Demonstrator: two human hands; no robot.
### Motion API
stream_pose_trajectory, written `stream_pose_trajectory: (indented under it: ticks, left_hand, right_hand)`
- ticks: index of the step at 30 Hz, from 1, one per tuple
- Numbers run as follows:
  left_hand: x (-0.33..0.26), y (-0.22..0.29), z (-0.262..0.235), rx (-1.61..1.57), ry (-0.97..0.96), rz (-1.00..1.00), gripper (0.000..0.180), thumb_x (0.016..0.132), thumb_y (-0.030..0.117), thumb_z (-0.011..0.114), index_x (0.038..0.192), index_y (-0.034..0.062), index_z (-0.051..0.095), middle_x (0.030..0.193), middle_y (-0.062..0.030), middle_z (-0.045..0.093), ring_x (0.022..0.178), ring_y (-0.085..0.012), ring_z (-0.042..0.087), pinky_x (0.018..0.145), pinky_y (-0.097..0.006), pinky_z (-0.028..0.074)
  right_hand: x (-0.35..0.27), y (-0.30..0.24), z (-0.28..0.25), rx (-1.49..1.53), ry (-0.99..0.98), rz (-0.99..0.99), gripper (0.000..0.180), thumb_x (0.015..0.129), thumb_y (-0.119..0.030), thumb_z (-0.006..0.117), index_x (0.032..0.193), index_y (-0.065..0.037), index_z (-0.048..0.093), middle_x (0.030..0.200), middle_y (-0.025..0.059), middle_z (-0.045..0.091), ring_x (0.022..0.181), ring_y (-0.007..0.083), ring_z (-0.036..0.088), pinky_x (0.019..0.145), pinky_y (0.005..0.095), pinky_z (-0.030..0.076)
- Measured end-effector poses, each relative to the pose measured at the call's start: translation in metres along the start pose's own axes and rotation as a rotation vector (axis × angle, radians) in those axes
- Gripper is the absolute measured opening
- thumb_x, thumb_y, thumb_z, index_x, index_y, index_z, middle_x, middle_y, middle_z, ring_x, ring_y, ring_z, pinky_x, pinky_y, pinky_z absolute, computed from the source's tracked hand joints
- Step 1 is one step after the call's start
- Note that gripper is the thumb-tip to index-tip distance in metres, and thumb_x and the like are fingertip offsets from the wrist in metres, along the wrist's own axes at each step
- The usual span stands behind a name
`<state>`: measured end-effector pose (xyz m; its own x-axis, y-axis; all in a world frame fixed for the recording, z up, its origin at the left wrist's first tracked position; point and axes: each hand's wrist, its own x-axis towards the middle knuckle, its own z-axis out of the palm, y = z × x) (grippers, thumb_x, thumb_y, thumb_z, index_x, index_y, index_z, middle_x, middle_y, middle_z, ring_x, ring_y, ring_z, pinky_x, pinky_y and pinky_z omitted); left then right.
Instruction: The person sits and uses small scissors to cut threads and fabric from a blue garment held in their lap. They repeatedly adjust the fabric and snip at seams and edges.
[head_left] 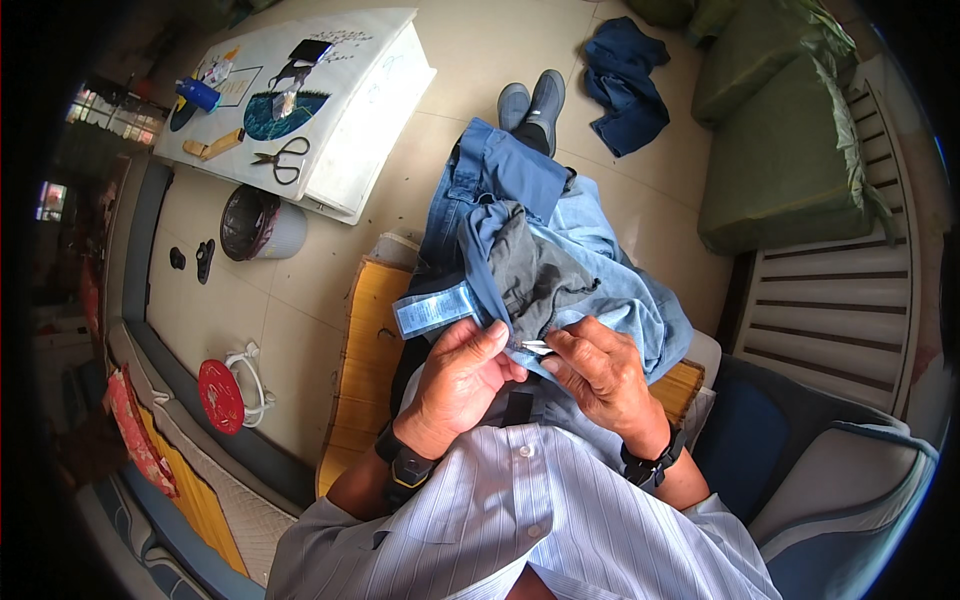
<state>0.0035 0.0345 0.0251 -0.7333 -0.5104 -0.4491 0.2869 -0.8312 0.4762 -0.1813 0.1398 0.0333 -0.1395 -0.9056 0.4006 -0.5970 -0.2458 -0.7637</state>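
Presumably soft and limp, the denim garment [612, 250] suits edge holds: left hand [462, 378] pinching it, right hand [600, 372] clasping a slim pale tool [535, 347].

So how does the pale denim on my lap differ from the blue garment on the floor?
The lap denim is pale, faded blue; the floor garment is darker blue. The lap denim drapes in broad folds; the floor garment lies bunched on the tiles. Both are blue and rumpled.
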Motion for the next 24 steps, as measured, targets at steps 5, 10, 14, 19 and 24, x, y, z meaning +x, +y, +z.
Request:
stream_pose_trajectory:
  ticks: [5, 10, 14, 19, 24]
  left_hand:
    - [0.0003, -0.0003, -0.0002, -0.006, -0.019, 0.011, 0.006, 0.106, 0.015, 0.059, 0.111, 0.0130, 0.063, 0.095, 0.0021, 0.064, 0.089, -0.0164, 0.066, 0.074, -0.038, 0.053]
    - [0.0008, -0.0006, 0.0013, -0.052, -0.009, 0.016, 0.009, 0.107, 0.016, 0.060, 0.108, 0.0082, 0.064, 0.093, -0.0040, 0.068, 0.085, -0.0179, 0.068, 0.076, -0.037, 0.055]
    - [0.0000, 0.0000, 0.0023, -0.007, -0.006, 0.014, 0.004, 0.106, 0.014, 0.059, 0.107, 0.0131, 0.063, 0.092, 0.0023, 0.063, 0.086, -0.0165, 0.065, 0.073, -0.037, 0.051]
    - [0.0002, -0.0006, 0.0034, 0.001, 0.003, 0.019, 0.003, 0.106, 0.014, 0.060, 0.107, 0.0123, 0.063, 0.092, 0.0015, 0.064, 0.087, -0.0174, 0.066, 0.073, -0.037, 0.053]
    - [0.0001, -0.0022, 0.0020, 0.014, 0.009, 0.019, 0.004, 0.106, 0.014, 0.060, 0.107, 0.0120, 0.063, 0.092, 0.0010, 0.064, 0.087, -0.0178, 0.067, 0.073, -0.037, 0.053]
  right_hand:
    - [-0.0043, -0.0013, -0.0010, 0.095, -0.012, 0.060, 0.028, 0.083, -0.004, 0.081, 0.108, 0.002, 0.069, 0.080, 0.0100, 0.060, 0.069, 0.0272, 0.062, 0.059, 0.0388, 0.048]
    - [-0.0042, -0.0038, -0.0055, 0.180, -0.024, 0.144, 0.024, 0.088, -0.007, 0.079, 0.108, 0.002, 0.070, 0.081, 0.0109, 0.059, 0.069, 0.0275, 0.062, 0.060, 0.0391, 0.048]
    - [-0.0041, -0.0022, -0.0062, 0.129, -0.046, 0.119, 0.025, 0.088, -0.008, 0.080, 0.109, 0.002, 0.069, 0.082, 0.0116, 0.060, 0.069, 0.0287, 0.061, 0.059, 0.0396, 0.047]
    - [-0.0035, -0.0019, -0.0050, 0.110, -0.072, 0.092, 0.026, 0.087, -0.007, 0.080, 0.109, 0.001, 0.068, 0.082, 0.0120, 0.059, 0.068, 0.0298, 0.061, 0.058, 0.0400, 0.047]
    - [-0.0032, -0.0021, -0.0035, 0.107, -0.062, 0.102, 0.026, 0.087, -0.007, 0.080, 0.108, 0.001, 0.067, 0.082, 0.0122, 0.059, 0.068, 0.0298, 0.062, 0.058, 0.0406, 0.047]
